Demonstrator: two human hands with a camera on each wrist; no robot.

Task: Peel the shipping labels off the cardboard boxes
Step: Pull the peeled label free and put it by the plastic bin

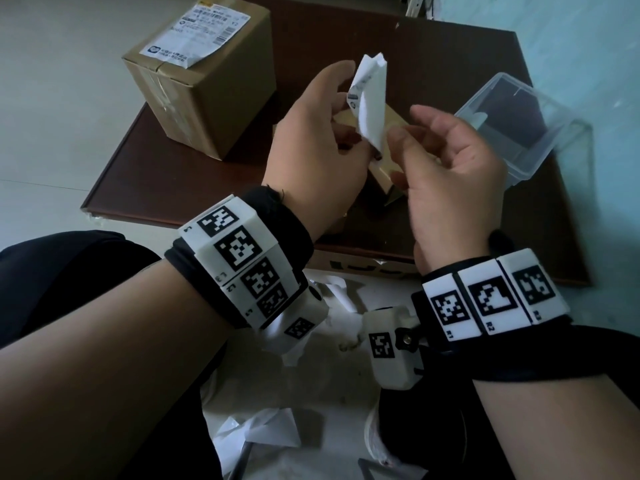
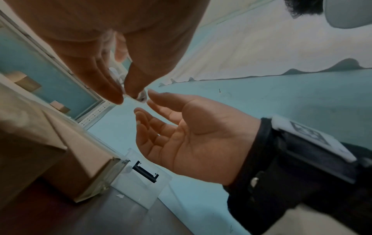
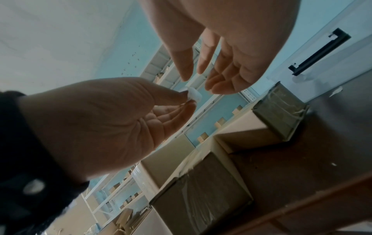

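Note:
My left hand [image 1: 349,109] pinches a peeled white shipping label [image 1: 370,102] between thumb and fingers and holds it up above a small tan box [image 1: 381,181]. My right hand [image 1: 407,123] hovers just right of the label's lower edge, fingers relaxed, palm up. In the right wrist view the label [image 3: 193,94] shows as a white tuft in the left hand [image 3: 188,99], with the right hand [image 3: 198,82] a little apart from it. A larger cardboard box [image 1: 207,98] stands at the back left, its shipping label [image 1: 197,32] stuck on top.
The boxes stand on a dark brown board [image 1: 433,64] lying on a pale floor. A clear plastic container [image 1: 512,126] sits open at the right of the board. Torn white paper scraps [image 1: 263,427] lie near my lap. Shelving with more boxes [image 3: 203,138] stands beyond.

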